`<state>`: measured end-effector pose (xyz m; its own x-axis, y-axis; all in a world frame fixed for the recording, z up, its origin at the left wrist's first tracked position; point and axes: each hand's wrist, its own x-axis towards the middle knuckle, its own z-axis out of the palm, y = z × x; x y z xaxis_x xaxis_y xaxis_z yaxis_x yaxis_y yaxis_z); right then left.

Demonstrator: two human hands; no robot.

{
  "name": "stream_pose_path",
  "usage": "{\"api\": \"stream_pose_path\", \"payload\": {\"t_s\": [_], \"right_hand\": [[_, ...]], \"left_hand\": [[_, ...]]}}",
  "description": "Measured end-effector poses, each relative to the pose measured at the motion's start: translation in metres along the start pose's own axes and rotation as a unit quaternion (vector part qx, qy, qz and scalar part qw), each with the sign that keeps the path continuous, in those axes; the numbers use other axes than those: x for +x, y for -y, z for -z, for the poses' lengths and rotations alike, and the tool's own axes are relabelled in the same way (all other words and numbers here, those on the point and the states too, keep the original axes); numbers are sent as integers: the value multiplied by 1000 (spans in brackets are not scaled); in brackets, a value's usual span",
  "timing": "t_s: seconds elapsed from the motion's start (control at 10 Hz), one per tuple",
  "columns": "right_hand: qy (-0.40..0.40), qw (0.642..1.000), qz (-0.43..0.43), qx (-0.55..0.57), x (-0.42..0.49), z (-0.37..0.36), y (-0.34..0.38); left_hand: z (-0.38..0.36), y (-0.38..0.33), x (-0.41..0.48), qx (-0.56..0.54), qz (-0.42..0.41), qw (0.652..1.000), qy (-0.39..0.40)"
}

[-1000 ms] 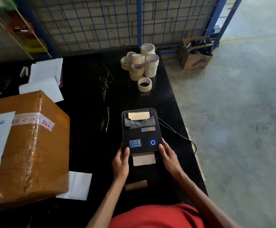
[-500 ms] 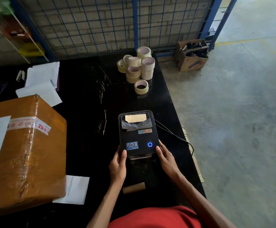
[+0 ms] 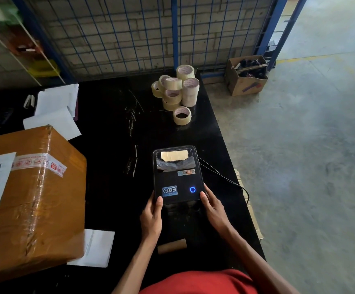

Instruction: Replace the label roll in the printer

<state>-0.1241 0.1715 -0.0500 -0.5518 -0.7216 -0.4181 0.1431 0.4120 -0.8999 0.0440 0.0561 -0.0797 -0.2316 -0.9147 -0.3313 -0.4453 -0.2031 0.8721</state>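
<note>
Two hands, left hand (image 3: 151, 217) and right hand (image 3: 213, 211), clamped on one printer (image 3: 177, 177) mid-frame, one empty core (image 3: 172, 246) below, black table (image 3: 108, 145).

Left hand (image 3: 152, 217), right hand (image 3: 213, 210) — thumbs forward

Blue mesh fence (image 3: 130, 35), concrete floor (image 3: 310, 145), blk table (image 3: 108, 124)
</note>
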Motion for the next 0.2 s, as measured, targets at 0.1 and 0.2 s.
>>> {"api": "stream_pose_path", "payload": {"t_s": [0.1,0.2], "right_hand": [[0,1000,-7,12,4,2,8],[-20,999,-4,26,-1,-2,-5]], "left_hand": [[0,-5,6,-3,16,1000,8],[2,0,-2,-29,12,999,18]]}}
